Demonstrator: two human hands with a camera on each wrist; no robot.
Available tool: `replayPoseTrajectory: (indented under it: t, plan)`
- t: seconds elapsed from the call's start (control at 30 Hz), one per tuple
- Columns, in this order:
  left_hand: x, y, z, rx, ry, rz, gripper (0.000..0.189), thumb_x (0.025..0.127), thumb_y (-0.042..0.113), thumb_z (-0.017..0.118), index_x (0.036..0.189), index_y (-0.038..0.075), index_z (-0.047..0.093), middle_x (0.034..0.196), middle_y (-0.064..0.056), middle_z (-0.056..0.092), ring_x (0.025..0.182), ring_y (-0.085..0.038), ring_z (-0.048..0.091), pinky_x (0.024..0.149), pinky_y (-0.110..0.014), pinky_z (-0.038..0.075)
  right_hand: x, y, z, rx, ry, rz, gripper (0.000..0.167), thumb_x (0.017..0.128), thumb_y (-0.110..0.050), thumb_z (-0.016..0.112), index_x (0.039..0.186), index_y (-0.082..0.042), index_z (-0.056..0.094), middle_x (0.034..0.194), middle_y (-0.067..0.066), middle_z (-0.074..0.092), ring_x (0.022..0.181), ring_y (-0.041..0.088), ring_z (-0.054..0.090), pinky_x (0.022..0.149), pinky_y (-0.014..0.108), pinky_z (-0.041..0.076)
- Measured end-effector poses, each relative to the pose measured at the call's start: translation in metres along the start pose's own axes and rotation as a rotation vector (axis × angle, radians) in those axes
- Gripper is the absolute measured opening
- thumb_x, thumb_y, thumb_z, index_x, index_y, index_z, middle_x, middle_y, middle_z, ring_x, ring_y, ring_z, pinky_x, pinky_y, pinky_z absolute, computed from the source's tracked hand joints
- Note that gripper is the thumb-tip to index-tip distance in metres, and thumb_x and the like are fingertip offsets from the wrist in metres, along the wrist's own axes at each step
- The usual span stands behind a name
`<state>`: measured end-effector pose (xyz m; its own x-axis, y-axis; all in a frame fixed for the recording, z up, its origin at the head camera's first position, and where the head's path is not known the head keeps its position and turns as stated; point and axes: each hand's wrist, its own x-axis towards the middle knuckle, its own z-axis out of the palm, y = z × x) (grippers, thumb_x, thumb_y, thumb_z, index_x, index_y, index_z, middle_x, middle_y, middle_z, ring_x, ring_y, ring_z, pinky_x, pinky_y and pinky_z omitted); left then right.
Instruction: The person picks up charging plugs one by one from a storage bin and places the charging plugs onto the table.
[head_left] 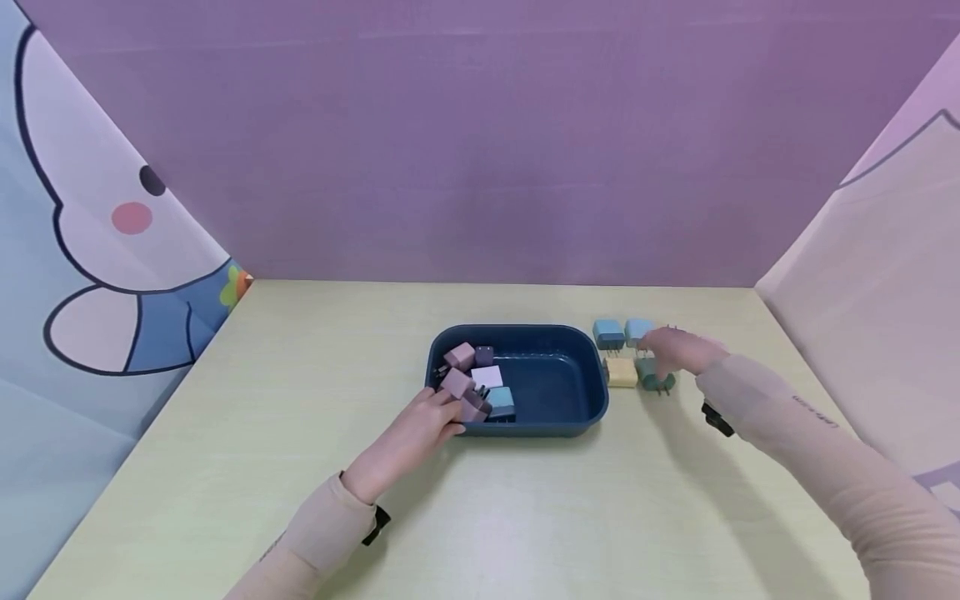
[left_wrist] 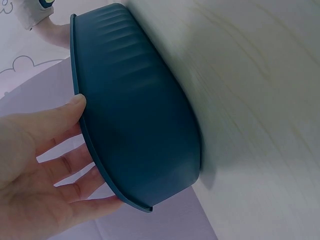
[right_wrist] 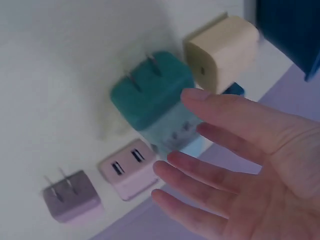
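My left hand [head_left: 411, 433] holds the front left rim of a dark blue plastic bin [head_left: 555, 430]; in the left wrist view the thumb lies on the rim and the fingers reach behind it. Several plug chargers sit in the bin's left part, among them a pink one [head_left: 460, 357], a white one [head_left: 487, 377] and a light blue one [head_left: 501, 402]. To the bin's right, my right hand [head_left: 681, 350] hovers with spread fingers and nothing between them. Close to its thumb are a teal charger [right_wrist: 152, 92] with prongs up and a light blue charger [right_wrist: 176, 127].
Other chargers lie right of the bin: a cream one [right_wrist: 225, 47], a pink one [right_wrist: 130, 170] with two USB ports, a mauve one [right_wrist: 72, 197] and a blue one [head_left: 608, 333]. A purple backdrop [head_left: 480, 167] stands behind the pale table [head_left: 315, 358], with printed cloths at both sides.
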<state>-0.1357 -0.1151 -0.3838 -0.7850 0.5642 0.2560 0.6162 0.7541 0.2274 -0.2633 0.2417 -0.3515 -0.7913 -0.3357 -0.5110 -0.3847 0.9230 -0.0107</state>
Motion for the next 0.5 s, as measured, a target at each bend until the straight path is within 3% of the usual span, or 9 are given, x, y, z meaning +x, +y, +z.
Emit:
replayPoseTrajectory:
  t: [0.13,0.37,0.5]
  plan:
    - [0.000,0.000,-0.001,0.003,-0.002,-0.002,0.013,0.076,0.014,0.069,0.086,0.007,0.063,0.084,-0.004,0.058,0.066,-0.016,0.038,0.058,-0.023,0.032,-0.007,-0.005,-0.007,0.000,0.021,-0.020,0.050,0.070,0.009,0.064,0.118,0.009,0.049,0.118,0.026,0.049,0.104,0.039,0.049,0.075,0.039,0.045]
    - [0.000,0.002,-0.004,-0.003,-0.007,-0.003,0.012,0.076,0.013,0.068,0.085,0.007,0.063,0.082,-0.003,0.057,0.066,-0.016,0.039,0.058,-0.023,0.032,-0.013,-0.015,-0.020,-0.011,0.058,-0.039,0.044,0.070,0.010,0.063,0.113,0.007,0.053,0.112,0.024,0.054,0.097,0.036,0.054,0.075,0.040,0.046]
    - [0.000,0.002,-0.004,-0.005,-0.011,-0.004,0.011,0.076,0.013,0.068,0.084,0.007,0.063,0.082,-0.003,0.057,0.066,-0.015,0.039,0.058,-0.023,0.032,-0.020,-0.021,-0.027,0.059,0.095,-0.056,0.044,0.070,0.012,0.061,0.113,0.007,0.052,0.113,0.024,0.054,0.096,0.035,0.054,0.076,0.042,0.045]
